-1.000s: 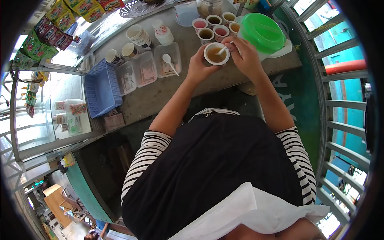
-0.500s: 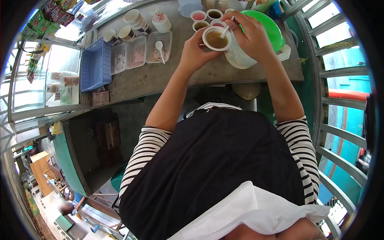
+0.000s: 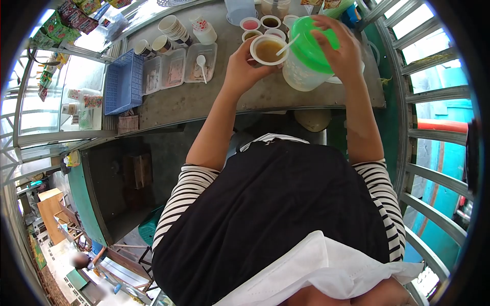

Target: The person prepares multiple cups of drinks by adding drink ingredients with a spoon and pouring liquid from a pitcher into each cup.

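My left hand is wrapped round a white paper cup of brownish liquid. A white spoon leans in that cup, its handle towards the upper right. My right hand is over a translucent pitcher with a bright green lid, fingers apart; whether it touches the lid is unclear. Behind the held cup stand small cups, one with pink contents and one with dark liquid.
Stacked paper cups, clear trays, one with a white spoon, and a blue basket occupy the counter's left. Metal bars line the right. A person is in the background at lower left.
My right hand has let go of the spoon and moved right over the green lid, its fingers spreading. The held cup has shifted slightly left. The pitcher shows more fully.
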`<state>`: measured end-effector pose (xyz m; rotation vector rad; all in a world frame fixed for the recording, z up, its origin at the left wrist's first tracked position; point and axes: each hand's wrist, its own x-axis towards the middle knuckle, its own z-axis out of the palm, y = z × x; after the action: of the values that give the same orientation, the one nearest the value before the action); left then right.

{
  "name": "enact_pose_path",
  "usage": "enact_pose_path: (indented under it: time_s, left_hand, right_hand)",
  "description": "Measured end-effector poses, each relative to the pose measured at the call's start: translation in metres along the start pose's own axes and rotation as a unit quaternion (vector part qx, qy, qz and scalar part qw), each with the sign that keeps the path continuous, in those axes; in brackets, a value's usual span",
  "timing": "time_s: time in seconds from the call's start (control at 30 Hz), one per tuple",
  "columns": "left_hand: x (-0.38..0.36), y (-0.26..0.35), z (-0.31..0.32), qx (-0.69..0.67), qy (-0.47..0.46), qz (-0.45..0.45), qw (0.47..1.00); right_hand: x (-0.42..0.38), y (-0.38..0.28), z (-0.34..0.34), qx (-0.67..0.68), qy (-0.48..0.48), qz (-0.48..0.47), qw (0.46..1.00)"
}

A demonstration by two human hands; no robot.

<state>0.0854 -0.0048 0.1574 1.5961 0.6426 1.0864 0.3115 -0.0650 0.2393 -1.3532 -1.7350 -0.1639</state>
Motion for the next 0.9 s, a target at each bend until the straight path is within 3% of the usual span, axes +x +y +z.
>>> enact_pose_path:
  time_s: [0.03, 0.07, 0.13, 0.17, 0.23, 0.27, 0.33, 0.37, 0.43, 0.47, 0.53, 0.63, 0.73, 0.9]
  left_hand:
    - [-0.003, -0.006, -0.002, -0.003, -0.001, -0.015, 1.0]
    - [-0.005, -0.01, -0.003, -0.006, -0.002, -0.029, 1.0]
    - [-0.012, -0.014, -0.006, -0.018, 0.0, -0.05, 0.999]
    - [-0.015, -0.017, -0.006, -0.031, 0.001, -0.075, 0.997]
    - [-0.019, -0.025, -0.007, -0.025, 0.008, -0.078, 0.997]
    - [-0.021, -0.03, -0.007, -0.017, 0.015, -0.081, 0.996]
    - [-0.023, -0.039, -0.005, -0.014, 0.026, -0.094, 0.995]
    - [-0.023, -0.044, -0.003, -0.009, 0.04, -0.104, 0.994]
    - [-0.02, -0.053, -0.001, -0.012, 0.034, -0.102, 0.994]
    - [-0.019, -0.058, 0.0, -0.013, 0.032, -0.102, 0.994]
    - [-0.018, -0.068, 0.004, -0.023, 0.029, -0.099, 0.994]
    - [-0.017, -0.081, 0.004, -0.005, 0.019, -0.101, 0.995]
    - [-0.018, -0.077, 0.009, 0.01, 0.01, -0.117, 0.993]
    - [-0.015, -0.077, 0.014, 0.031, 0.002, -0.13, 0.991]
  right_hand:
    - [-0.005, 0.017, -0.003, -0.024, 0.064, -0.03, 0.997]
    - [-0.015, 0.031, -0.007, -0.024, 0.065, -0.033, 0.997]
    - [-0.04, 0.06, -0.01, -0.15, 0.127, 0.098, 0.976]
    - [-0.054, 0.077, -0.01, -0.15, 0.127, 0.097, 0.976]
    - [-0.076, 0.104, -0.01, 0.04, 0.113, 0.307, 0.944]
    - [-0.075, 0.102, -0.014, 0.039, 0.113, 0.308, 0.944]
    - [-0.074, 0.098, -0.024, 0.095, 0.015, 0.457, 0.884]
    - [-0.078, 0.099, -0.024, 0.093, 0.018, 0.46, 0.883]
    - [-0.084, 0.102, -0.022, -0.021, 0.069, 0.37, 0.926]
    - [-0.087, 0.103, -0.025, -0.022, 0.071, 0.371, 0.926]
    - [-0.095, 0.109, -0.035, -0.016, 0.159, 0.284, 0.945]
    - [-0.111, 0.129, -0.056, -0.016, 0.195, 0.338, 0.921]
    - [-0.124, 0.155, -0.081, -0.123, 0.243, 0.322, 0.907]
    - [-0.123, 0.176, -0.1, -0.156, 0.285, 0.343, 0.881]
